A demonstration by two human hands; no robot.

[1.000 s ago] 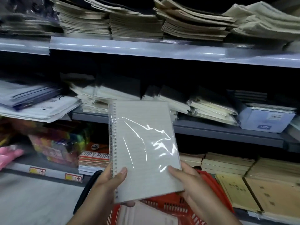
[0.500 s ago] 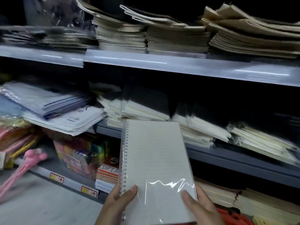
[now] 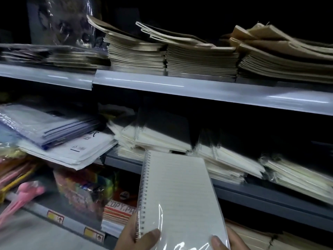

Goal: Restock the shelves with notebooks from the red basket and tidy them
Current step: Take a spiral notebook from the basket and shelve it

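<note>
Notebook (image 3: pixel 180 201), plastic-wrapped and lined, stands upright before the middle shelf's front edge (image 3: pixel 261 191), spiral at left, long axis vertical; left hand (image 3: pixel 138 239) and right hand (image 3: pixel 227 241) pinch its bottom corners. Below, "COPY" shows on a pack (image 3: pixel 119 212).

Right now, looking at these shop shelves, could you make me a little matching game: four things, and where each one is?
Things:
1. spiral notebook
2. brown-covered notebook stacks
3. pink toy
4. copy paper pack

Places:
A. top shelf
B. far left, lower shelf edge
C. held in both hands
D. low shelf, left of the held notebook

Pairs: 1-C, 2-A, 3-B, 4-D
</note>
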